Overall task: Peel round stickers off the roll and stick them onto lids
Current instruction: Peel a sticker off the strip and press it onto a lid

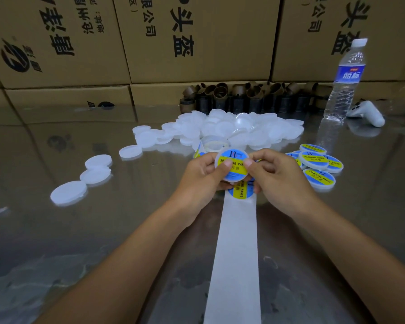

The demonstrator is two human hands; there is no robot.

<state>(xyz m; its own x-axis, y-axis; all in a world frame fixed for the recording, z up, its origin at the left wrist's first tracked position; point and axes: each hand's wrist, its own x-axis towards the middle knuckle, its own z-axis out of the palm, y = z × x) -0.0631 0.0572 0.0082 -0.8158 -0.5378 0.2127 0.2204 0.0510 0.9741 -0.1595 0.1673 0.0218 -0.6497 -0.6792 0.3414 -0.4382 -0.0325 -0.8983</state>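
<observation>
Lids [232, 127], bare, heaped far centre; liner strip [236, 253] runs near. Left hand [204, 178] and right hand [281, 176] both grip one lid [234, 177] above the strip, thumbs [227, 165] pressing its sticker [234, 157]. Best rubbed centre outward, edges seated, no bubbles.

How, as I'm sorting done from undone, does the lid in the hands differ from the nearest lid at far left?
The held lid bears a blue and yellow sticker; the far-left lid is bare white. The held lid is up off the table, pinched by the left hand and right hand; the far-left lid lies flat on it, untouched. Both are round white plastic.
</observation>
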